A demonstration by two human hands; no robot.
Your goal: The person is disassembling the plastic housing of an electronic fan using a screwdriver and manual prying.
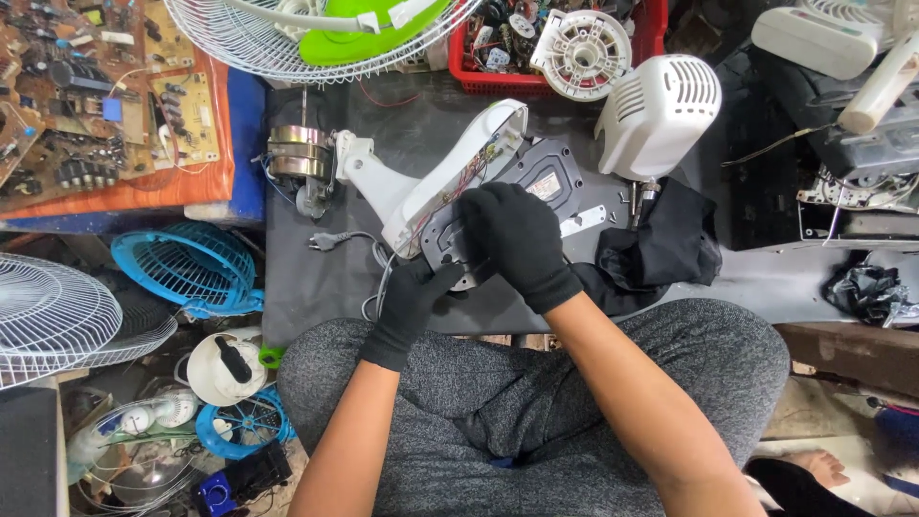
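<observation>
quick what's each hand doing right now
Left hand: closed on the edge of the dark fan base plate.
Right hand: resting fingers-down on the plate; grip cannot be told.

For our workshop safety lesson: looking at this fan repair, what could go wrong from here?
1. Loose wires hang from the opened white fan base; the right hand could snag them.
2. The dark base plate is steadied only by the left hand and may slip.
3. The motor lies near the mat's edge.
</observation>
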